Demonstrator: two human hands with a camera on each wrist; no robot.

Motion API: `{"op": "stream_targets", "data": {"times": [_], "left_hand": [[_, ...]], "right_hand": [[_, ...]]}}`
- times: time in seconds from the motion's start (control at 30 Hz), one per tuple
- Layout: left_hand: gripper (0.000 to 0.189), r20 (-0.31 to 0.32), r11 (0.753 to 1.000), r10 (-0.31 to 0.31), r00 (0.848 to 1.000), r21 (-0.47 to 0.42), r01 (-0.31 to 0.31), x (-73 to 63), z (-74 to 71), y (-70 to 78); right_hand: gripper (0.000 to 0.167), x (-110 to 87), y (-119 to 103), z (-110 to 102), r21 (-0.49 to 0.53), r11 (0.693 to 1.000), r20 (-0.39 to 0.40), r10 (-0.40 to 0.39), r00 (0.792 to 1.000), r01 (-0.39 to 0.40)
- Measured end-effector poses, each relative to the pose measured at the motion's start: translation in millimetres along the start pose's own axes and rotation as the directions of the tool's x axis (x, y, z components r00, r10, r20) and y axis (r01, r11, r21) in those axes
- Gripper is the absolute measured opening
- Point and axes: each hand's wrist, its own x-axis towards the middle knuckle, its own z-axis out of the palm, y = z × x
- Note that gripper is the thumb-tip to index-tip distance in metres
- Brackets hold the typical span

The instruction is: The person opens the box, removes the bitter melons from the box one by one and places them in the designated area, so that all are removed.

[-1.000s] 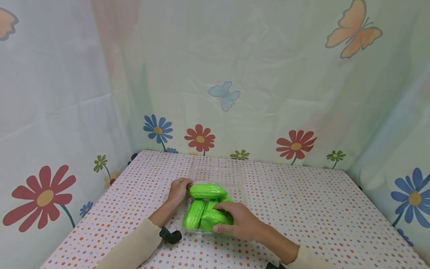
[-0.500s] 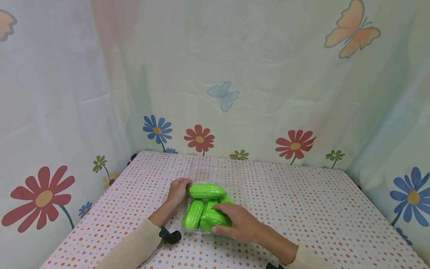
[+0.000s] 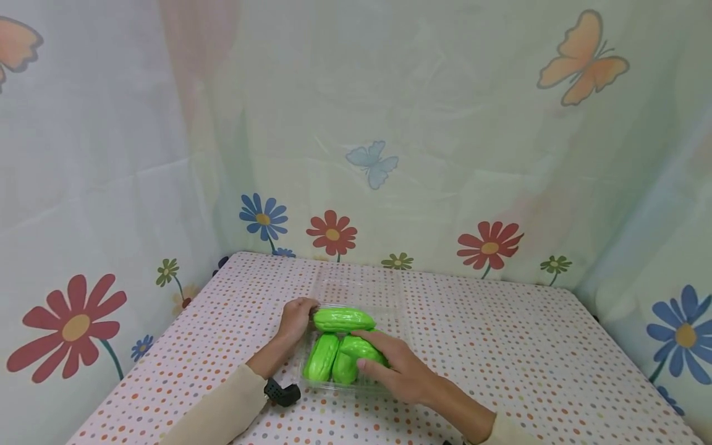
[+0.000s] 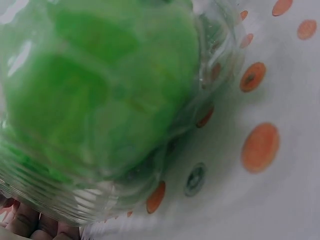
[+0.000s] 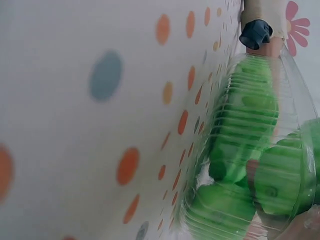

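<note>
A clear plastic clamshell box [image 3: 328, 387] stands on the table with several glossy, ridged green bitter melons in it. My left hand [image 3: 296, 317] holds the box at its rear left corner; in the left wrist view its fingers [image 4: 42, 226] curl by the ribbed wall. With thumb and fingers, my right hand [image 3: 402, 366] grips one bitter melon [image 3: 358, 348] at the box's right side, above another bitter melon [image 3: 345, 369]. One more melon [image 3: 321, 358] lies at the left, and a further melon [image 3: 343, 319] lies crosswise at the back.
The box's transparent lid [image 3: 356, 283] lies folded open behind it. A dotted cloth [image 3: 500, 352] covers the table. Printed fabric walls [image 3: 445, 154] with flowers and butterflies enclose the back and sides. A black wrist device [image 3: 282, 392] sits on the left forearm.
The melon in my right hand has shifted slightly back and right and turned, uncovering more of the melon beneath it. My left hand stays at the box's corner. The head view tilts slightly.
</note>
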Motion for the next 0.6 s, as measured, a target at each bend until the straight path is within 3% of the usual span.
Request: {"op": "stream_targets", "data": {"times": [0.3, 0.6], "left_hand": [[0.030, -0.010, 0.999, 0.009, 1.000, 0.041, -0.009, 1.4, -1.5, -0.9], [0.030, -0.019, 0.999, -0.010, 1.000, 0.043, 0.010, 2.6, -0.8, -2.4]], "right_hand": [[0.045, 0.7, 0.8, -1.4, -0.030, 0.999, -0.140, -0.017, 0.990, 0.013], [0.039, 3.0, 2.7, -2.6, -0.118, 0.993, -0.292, -0.009, 0.957, -0.026]]}}
